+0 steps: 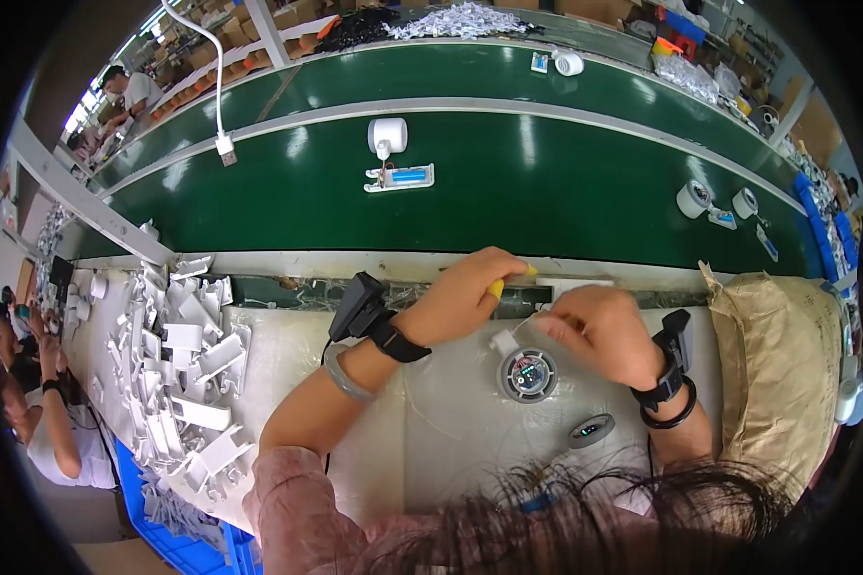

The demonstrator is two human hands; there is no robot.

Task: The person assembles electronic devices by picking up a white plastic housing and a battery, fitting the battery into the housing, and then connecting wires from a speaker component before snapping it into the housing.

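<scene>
A round white-and-grey housing [528, 375] with a circuit board and small green lights lies face up at the middle of the worktable, and a small white neck joins its upper edge. Just beyond it, my right hand [599, 331] is curled with its fingertips pinched, beside a thin pale strand rising from the neck. What the pinch holds is too small to tell. My left hand [465, 295] is bent at the table's far edge, with yellow showing at the thumb and a fingertip. Whatever lies between those fingers is hidden. Nearer me sits a dark oval piece [592, 430] with green lights.
White plastic shells [187, 364] are heaped at the left, above a blue bin [153, 513]. A brown paper sack [772, 364] stands at the right. The green conveyor [307, 211] carries white lamp-like heads with blue cells [409, 176]. A white USB cable [222, 125] hangs over it.
</scene>
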